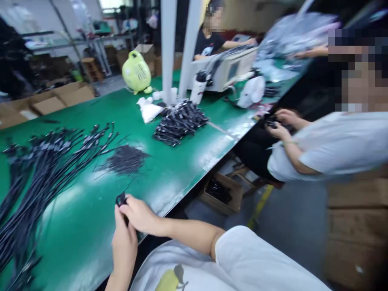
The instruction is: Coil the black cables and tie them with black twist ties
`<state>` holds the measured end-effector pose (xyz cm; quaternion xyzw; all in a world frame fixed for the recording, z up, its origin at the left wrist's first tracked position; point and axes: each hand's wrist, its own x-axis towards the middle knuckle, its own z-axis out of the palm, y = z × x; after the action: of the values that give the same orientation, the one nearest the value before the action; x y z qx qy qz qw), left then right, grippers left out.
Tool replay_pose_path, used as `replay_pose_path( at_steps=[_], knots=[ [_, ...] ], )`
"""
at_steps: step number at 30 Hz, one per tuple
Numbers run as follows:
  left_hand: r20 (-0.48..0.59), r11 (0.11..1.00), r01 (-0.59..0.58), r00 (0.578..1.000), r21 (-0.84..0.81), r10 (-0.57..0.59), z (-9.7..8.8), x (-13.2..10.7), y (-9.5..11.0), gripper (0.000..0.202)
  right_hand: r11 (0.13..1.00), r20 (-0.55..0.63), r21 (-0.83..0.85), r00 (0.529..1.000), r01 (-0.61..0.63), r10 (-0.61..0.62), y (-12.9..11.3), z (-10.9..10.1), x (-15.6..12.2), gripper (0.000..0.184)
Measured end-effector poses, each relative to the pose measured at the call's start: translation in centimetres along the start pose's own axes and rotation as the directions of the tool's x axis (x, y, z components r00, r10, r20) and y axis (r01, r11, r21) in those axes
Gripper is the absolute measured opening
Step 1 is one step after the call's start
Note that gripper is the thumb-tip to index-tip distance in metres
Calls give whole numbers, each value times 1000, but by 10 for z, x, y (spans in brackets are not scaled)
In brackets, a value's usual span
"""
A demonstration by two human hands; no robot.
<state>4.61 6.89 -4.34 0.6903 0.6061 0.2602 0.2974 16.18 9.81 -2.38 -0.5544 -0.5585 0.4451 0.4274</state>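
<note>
We hold a small black looped cable (121, 199) over the near side of the glossy green desk (81, 226): our left hand (123, 236) is closed around it from below, our right hand (141, 215) pinches it near the top, and a thin dark strand (129, 185) sticks out toward 1 o'clock. Taking our hands as the dial's centre, a flat pile of short thin black strips (125, 158) lies at 12 o'clock, a broad spread of long black cables with pale-banded ends (45, 173) at 10, and a neat heap of coiled black cable bundles (182, 123) at 1. We judge the work to be partway: the heap looks finished, while many long cables lie uncoiled and plenty of strips lie loose. Blur hides whether the piece we hold is fastened, so we cannot tell. At 2 o'clock, a seated co-worker in a pale shirt (333, 141) also handles something dark.
</note>
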Motion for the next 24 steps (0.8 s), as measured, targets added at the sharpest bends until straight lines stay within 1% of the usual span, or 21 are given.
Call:
replay_pose_path(
  at_steps=[1,3,6,8,10,11,12,13,15,16,18,20,21,22,24],
  knots=[
    [24,999,-12,1000,-41,13,2,1,0,69,999,-19,53,1000,-13,14,5,-3,3,15],
    [80,993,-60,994,-103,68,7,3,2,70,980,-59,183,994,-76,88,12,-10,9,20],
    [116,987,-124,984,-106,136,13,6,5,68,894,-64,414,974,-171,216,18,-14,11,25],
    [82,987,-129,987,-98,137,17,7,5,70,801,-35,565,964,-198,263,17,-11,8,28],
    [24,992,-88,996,-93,91,20,7,6,71,710,-3,677,964,-193,266,15,-6,3,29],
    [2,993,-71,997,-97,72,21,5,6,71,684,11,705,967,-189,256,13,-5,1,29],
    [-4,992,-65,998,-110,65,21,4,7,72,682,14,707,968,-188,252,12,-5,-2,30],
    [14,989,-72,997,-129,74,21,2,8,74,706,3,682,966,-190,258,11,-5,-5,28],
    [93,979,-104,988,-176,122,21,-3,8,80,784,-24,580,958,-220,286,8,-9,-9,21],
    [131,974,-111,982,-195,138,20,-6,7,83,808,-17,535,953,-246,301,7,-12,-11,19],
    [181,974,-96,974,-204,134,19,-9,4,87,812,39,504,946,-296,321,5,-15,-13,19],
    [202,982,-80,973,-173,115,18,-10,-2,88,763,107,553,937,-335,334,3,-16,-14,21],
    [201,986,-84,973,-142,111,16,-9,-4,86,725,115,598,931,-343,346,1,-15,-14,22],
    [190,990,-97,975,-100,114,15,-7,-5,83,677,100,656,928,-333,360,-1,-13,-13,24],
    [150,989,-150,977,-4,149,10,-1,-5,73,551,45,791,924,-264,380,-6,-8,-9,27]
  ],
)
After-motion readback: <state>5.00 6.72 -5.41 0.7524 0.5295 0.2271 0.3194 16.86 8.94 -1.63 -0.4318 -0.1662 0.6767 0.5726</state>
